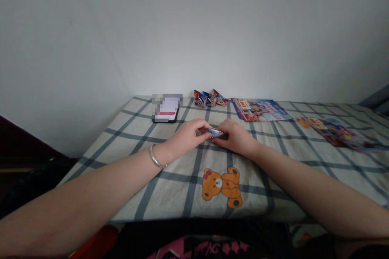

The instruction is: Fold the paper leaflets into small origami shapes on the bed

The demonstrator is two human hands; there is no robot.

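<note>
Between my two hands is a small folded piece of printed paper (216, 132), blue, white and red, held just above the checked tablecloth. My left hand (194, 131), with a silver bangle on its wrist, pinches the paper's left end between thumb and fingers. At the other end, my right hand (235, 135) grips it, the fingers curled and partly hiding it. Farther back, close to the wall, stand several folded paper shapes (209, 98) in similar colours.
A phone (166, 109) lies at the back left, its screen partly blurred out. Printed leaflets (261, 109) rest at the back right, with more leaflets (346, 133) farther right. The checked tablecloth (127, 194) bears a bear print. A white wall (194, 28) rises behind.
</note>
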